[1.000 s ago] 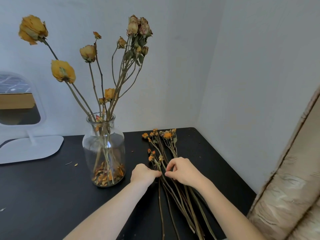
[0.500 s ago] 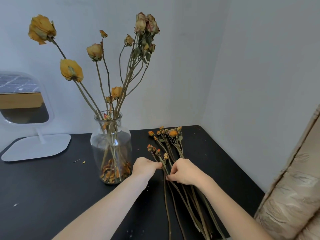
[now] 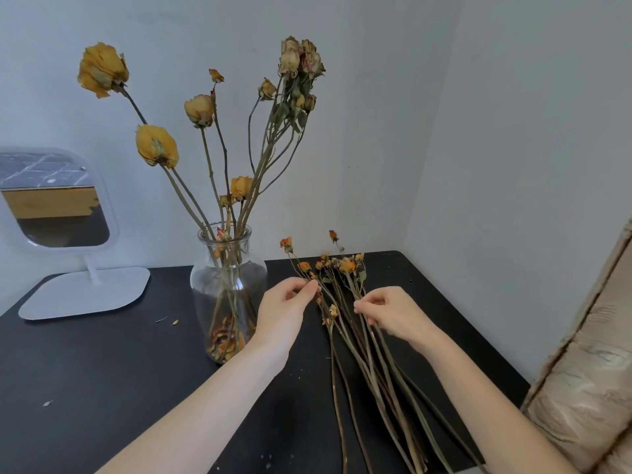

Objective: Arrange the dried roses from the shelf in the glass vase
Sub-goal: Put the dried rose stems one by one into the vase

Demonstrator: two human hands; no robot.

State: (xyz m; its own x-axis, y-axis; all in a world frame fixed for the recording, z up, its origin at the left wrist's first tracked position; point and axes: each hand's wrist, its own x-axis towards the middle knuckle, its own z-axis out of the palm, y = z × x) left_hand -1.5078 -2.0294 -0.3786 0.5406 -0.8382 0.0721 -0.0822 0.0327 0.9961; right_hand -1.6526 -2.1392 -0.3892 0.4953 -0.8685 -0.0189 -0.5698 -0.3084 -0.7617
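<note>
Head view: left hand (image 3: 284, 309) pinches a thin sprig (image 3: 294, 260) between thumb and fingertips (image 3: 312, 286), a narrow grip just below its small orange buds. The sprig's tips stand lifted off the table (image 3: 102, 388), up against the wall (image 3: 376, 131). Right hand (image 3: 393, 316) is just beside it, fingers curled, with thumb and fingertips closed on stems of the loose roses (image 3: 362, 354). That bunch lies flat toward the back right corner of the table, with the heads near the back edge and the long stems fanning down to the front edge. The two hands are near each other but apart.

Glass vase (image 3: 228, 289) stands upright near the back edge, about mid-table, just left of the left hand; whether they touch, cannot tell. It already holds tall dried roses (image 3: 157, 147), yellow and faded pink, with stems crossing inside the neck. Loose petals (image 3: 224, 340) are heaped at the vase bottom.

White stand mirror (image 3: 58, 206) sits at the back left corner on a flat base. A few petal scraps (image 3: 175, 322) lie on the table left of the vase. A beige wrapped object (image 3: 588, 388) leans off the right edge.
</note>
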